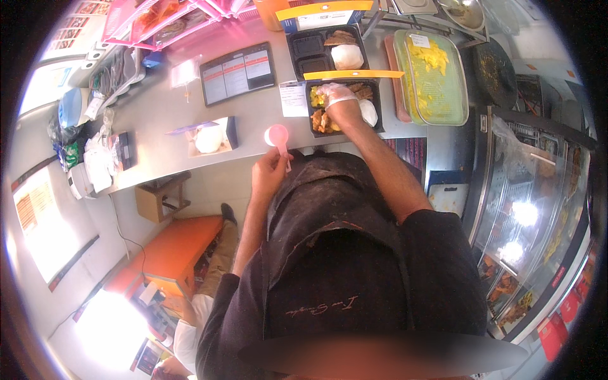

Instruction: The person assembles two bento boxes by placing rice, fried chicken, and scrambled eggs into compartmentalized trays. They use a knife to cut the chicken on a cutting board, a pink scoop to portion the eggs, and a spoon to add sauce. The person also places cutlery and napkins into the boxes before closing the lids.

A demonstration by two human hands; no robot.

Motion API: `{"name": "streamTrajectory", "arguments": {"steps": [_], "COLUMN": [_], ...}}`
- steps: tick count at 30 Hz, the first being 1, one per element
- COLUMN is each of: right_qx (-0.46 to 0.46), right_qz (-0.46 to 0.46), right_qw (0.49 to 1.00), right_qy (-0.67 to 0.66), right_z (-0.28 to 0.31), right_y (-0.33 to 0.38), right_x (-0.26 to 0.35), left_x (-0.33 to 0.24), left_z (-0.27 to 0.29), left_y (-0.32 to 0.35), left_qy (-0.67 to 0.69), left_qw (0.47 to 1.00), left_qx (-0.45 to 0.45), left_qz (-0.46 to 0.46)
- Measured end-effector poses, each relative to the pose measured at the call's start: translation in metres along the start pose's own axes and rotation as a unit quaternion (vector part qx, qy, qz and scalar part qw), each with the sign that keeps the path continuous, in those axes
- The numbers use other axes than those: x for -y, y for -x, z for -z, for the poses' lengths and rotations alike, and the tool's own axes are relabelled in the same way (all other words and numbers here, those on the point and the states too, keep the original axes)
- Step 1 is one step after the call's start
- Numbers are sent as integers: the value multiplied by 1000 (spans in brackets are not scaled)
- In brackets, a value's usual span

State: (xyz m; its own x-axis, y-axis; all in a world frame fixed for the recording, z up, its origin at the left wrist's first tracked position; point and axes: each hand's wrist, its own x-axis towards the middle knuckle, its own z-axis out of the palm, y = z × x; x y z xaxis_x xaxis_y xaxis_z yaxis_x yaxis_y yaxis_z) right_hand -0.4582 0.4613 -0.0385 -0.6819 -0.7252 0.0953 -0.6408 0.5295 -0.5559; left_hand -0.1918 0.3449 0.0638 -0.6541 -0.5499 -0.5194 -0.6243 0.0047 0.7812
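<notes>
My left hand is closed round the handle of a pink measuring scoop at the counter's near edge. My right hand, in a clear plastic glove, reaches into the nearer black meal tray. Its fingers are bunched down at the yellow food in the far left compartment; whatever they pinch is hidden. That tray also holds browned chunks, dark brown slices and a white mound. Behind it, a second black tray has brown slices and a white mound on its right side.
A clear rectangular container with yellow pieces stands on the right. A tablet lies left of the trays, near an open box. Pink baskets line the back. A glass-fronted case stands right; another person's leg shows below left.
</notes>
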Motion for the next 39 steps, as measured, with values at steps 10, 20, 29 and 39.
{"name": "streamTrajectory", "arguments": {"steps": [10, 20, 29, 39], "right_qx": [-63, -39, -158, 100], "right_qz": [-21, -108, -178, -226], "right_qw": [985, 969, 939, 943], "right_qy": [-162, -217, -249, 224], "right_z": [29, 44, 95, 201], "right_y": [8, 25, 80, 32], "right_x": [13, 4, -24, -137], "left_x": [-3, -20, -56, -21], "left_z": [-13, -35, -59, -38], "left_y": [-10, -17, -14, -5], "left_qy": [-27, -47, -65, -94], "left_qw": [999, 992, 978, 984], "left_qx": [40, 110, 175, 144], "left_qz": [-2, -31, -89, -46]}}
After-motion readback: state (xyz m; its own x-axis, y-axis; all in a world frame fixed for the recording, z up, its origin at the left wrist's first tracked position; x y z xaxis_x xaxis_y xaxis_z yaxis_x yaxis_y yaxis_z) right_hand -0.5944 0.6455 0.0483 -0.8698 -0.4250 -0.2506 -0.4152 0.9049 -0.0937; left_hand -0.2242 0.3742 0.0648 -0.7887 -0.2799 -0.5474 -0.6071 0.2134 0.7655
